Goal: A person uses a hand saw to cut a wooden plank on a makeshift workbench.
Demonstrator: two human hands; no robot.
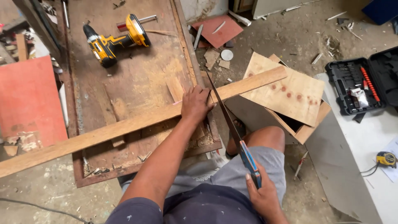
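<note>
A long wooden plank [103,130] lies slantwise across a low plywood work board [137,70]. My left hand [195,104] presses flat on the plank near the board's right edge. My right hand [262,196] grips the blue handle of a hand saw [230,120]. The saw blade runs up to the plank and meets it just right of my left hand. The plank's right end [265,79] sticks out past the board, over a plywood box.
A yellow and black cordless drill [114,41] lies at the board's far side. A plywood box [290,99] stands at the right. An open black tool case [365,83] and a tape measure [386,159] rest on a white surface. A red panel [29,99] lies left.
</note>
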